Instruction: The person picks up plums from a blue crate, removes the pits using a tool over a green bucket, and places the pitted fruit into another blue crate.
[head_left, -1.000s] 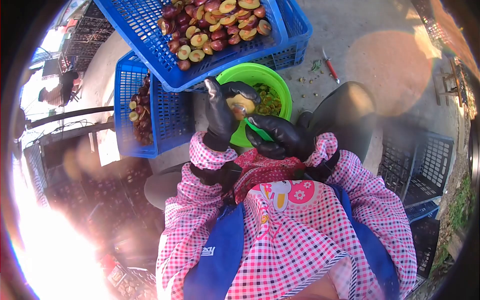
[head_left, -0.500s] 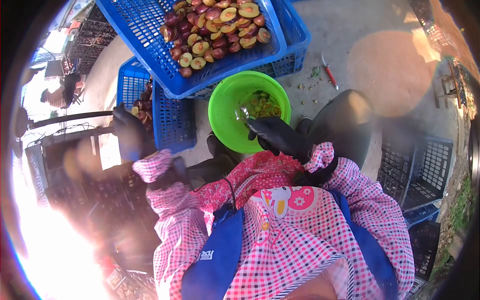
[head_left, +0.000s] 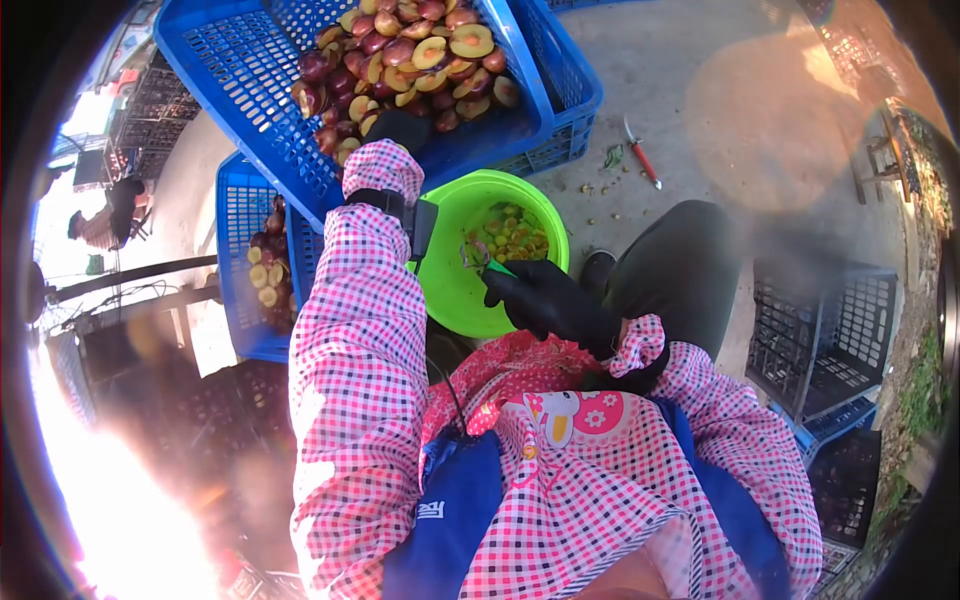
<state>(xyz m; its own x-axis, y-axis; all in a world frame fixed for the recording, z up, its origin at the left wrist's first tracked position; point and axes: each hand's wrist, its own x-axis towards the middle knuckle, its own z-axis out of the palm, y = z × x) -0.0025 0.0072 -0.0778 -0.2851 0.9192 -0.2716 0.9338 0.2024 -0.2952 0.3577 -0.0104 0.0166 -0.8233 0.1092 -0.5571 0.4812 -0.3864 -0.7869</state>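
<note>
From the head view, my left hand point(head_left: 400, 130) has swung over from the lower crate point(head_left: 235, 205) to the upper blue crate point(head_left: 235, 75), and it's at the halved plums point(head_left: 430, 55) lying inside; its fingers are hidden, so I can't tell whether it's open or closed. My right hand point(head_left: 550, 302) is closed round the green-handled tool point(head_left: 498, 267), metal loop over the green basin point(head_left: 445, 290), where small fruit pieces point(head_left: 512, 235) lie. The red-handled knife point(head_left: 644, 162) rests on the floor.

The large blue crate point(head_left: 270, 110) runs off the top edge, and the left hand's fingers point(head_left: 398, 128) are hard to make out.
</note>
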